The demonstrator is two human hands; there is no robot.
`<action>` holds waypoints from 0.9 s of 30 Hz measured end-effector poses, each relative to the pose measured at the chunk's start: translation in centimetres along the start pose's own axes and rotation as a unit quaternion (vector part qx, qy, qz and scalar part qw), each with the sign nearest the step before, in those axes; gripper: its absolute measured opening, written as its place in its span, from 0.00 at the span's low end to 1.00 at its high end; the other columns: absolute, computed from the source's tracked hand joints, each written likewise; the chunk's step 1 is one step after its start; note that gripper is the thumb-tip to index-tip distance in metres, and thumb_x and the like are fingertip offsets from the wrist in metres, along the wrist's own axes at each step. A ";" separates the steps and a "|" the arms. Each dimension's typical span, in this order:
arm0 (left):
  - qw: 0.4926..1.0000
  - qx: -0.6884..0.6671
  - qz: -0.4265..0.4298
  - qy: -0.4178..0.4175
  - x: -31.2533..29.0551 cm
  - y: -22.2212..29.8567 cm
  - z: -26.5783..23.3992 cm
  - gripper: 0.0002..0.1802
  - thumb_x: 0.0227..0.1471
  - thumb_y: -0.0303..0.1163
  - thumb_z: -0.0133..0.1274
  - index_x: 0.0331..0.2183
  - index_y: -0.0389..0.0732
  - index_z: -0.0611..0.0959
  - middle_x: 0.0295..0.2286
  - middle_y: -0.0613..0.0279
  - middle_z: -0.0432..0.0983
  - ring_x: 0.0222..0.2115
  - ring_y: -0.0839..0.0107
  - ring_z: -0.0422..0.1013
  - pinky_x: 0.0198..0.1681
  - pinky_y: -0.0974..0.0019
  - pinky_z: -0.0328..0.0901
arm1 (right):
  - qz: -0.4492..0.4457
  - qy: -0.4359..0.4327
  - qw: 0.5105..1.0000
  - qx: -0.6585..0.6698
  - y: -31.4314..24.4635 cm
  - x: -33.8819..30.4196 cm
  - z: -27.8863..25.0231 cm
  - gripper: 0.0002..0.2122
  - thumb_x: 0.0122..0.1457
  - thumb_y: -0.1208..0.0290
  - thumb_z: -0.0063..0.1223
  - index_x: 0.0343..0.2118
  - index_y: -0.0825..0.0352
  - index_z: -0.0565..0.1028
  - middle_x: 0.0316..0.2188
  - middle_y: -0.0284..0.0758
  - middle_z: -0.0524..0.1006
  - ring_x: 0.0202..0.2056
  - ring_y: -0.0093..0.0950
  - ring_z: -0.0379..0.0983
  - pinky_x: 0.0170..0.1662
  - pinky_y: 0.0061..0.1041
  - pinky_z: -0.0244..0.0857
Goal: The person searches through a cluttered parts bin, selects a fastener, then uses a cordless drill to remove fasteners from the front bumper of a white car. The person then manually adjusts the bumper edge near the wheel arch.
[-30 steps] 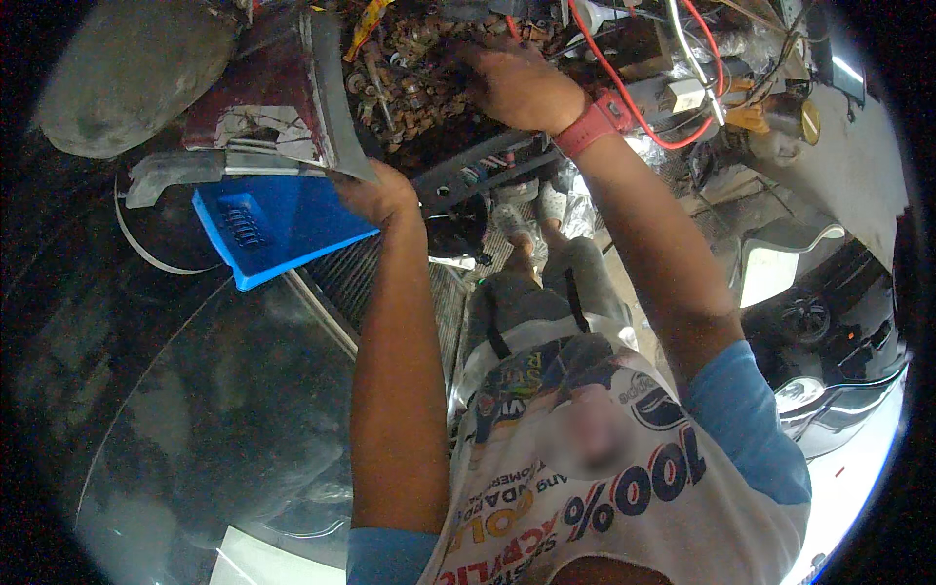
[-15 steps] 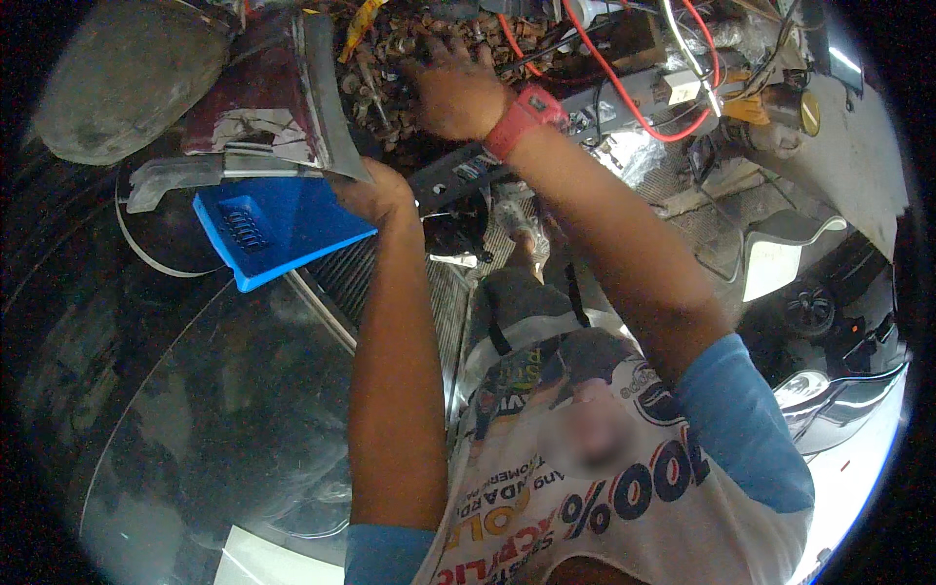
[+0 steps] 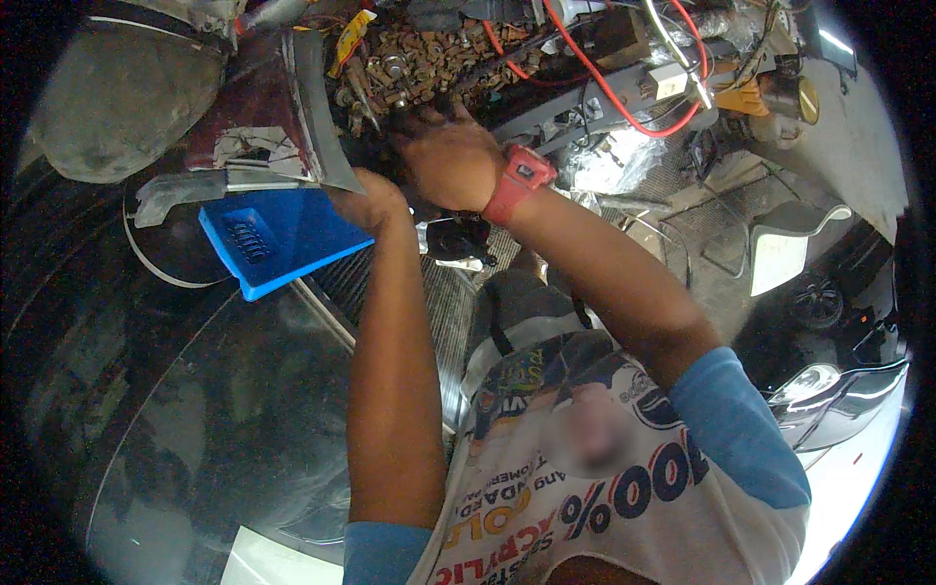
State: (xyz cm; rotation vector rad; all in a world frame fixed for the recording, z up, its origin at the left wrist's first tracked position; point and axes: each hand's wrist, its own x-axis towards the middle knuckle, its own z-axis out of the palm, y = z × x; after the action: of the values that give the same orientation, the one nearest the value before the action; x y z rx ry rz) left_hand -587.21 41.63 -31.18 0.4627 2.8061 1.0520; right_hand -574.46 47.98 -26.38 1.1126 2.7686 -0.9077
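Note:
My left hand (image 3: 366, 200) is a closed fist at the right corner of a blue plastic tray (image 3: 273, 239), which it holds tilted over the dark car body. My right hand (image 3: 444, 156), with a red watch (image 3: 517, 180) on the wrist, reaches down at the near edge of a pile of rusty metal parts (image 3: 419, 58). Its fingertips are hidden in shadow, so I cannot see whether they hold anything. The two hands are almost touching.
A red wire (image 3: 624, 107) loops over the cluttered bench behind the pile. A dented dark-red panel (image 3: 244, 107) stands left of the parts. A small black round part (image 3: 458, 239) sits below my right wrist. Curved car glass (image 3: 195, 419) fills the lower left.
My right hand has moved left and toward me, from deeper in the parts pile to just beside my left hand. The left hand and blue tray have barely shifted.

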 end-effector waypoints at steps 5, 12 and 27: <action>1.000 0.028 0.003 -0.006 0.4 -0.7 0.0 0.24 0.62 0.39 0.43 0.45 0.26 0.79 0.43 0.33 0.77 0.43 0.38 0.74 0.45 0.45 0.68 | -0.007 0.044 0.999 0.004 0.1 -0.4 0.3 0.24 0.56 0.63 0.52 0.57 0.61 0.72 0.56 0.41 0.74 0.56 0.41 0.71 0.57 0.53 0.61; 0.995 0.077 0.064 0.004 0.3 -1.4 0.2 0.23 0.58 0.36 0.49 0.46 0.25 0.77 0.43 0.32 0.76 0.43 0.37 0.74 0.44 0.44 0.70 | 0.093 0.167 0.980 0.046 1.1 3.6 0.7 0.33 0.53 0.60 0.60 0.64 0.60 0.65 0.62 0.55 0.64 0.59 0.59 0.64 0.63 0.57 0.55; 0.988 -0.148 -0.016 -0.031 1.5 -4.4 1.5 0.25 0.61 0.43 0.50 0.48 0.30 0.79 0.45 0.45 0.79 0.42 0.52 0.76 0.43 0.51 0.74 | 0.017 0.099 0.973 0.208 -2.0 2.4 0.1 0.30 0.55 0.64 0.55 0.63 0.62 0.66 0.65 0.45 0.62 0.64 0.53 0.58 0.65 0.59 0.49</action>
State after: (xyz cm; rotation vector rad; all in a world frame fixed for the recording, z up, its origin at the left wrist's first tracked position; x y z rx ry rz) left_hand -589.37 39.87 -35.20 0.4070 2.5339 1.3924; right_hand -577.54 48.32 -26.00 1.3665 2.7704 -1.5017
